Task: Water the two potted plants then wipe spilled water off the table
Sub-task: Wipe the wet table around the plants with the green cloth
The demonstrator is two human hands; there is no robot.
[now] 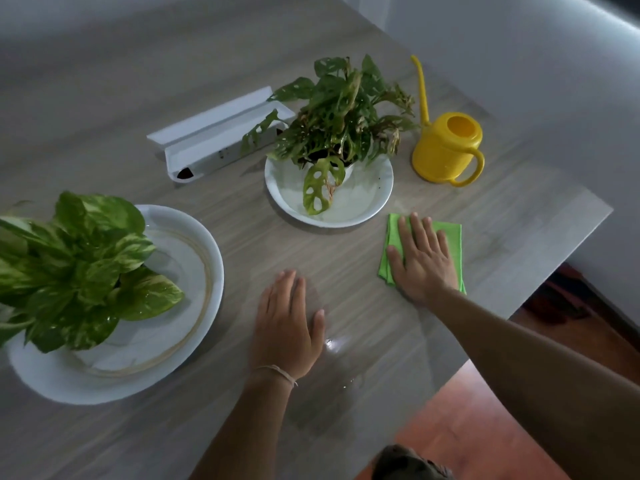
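Nearest, the left hand (285, 325) is laid flat and open on the grey table (207, 427) beside a wet sheen — nothing is held. Further right, a folded green cloth (450, 237) is pressed under the spread right hand (420, 259). Beyond, two potted plants (341, 119) (76, 268) and a yellow watering can (446, 148) are seen.

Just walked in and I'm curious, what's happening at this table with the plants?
A person is wiping the wooden table. Their right hand presses flat on a folded green cloth near the holey-leaved plant's white dish. The left hand rests palm-down beside a shiny wet patch. The yellow watering can stands set aside, and the variegated pothos sits in its own dish to the left.
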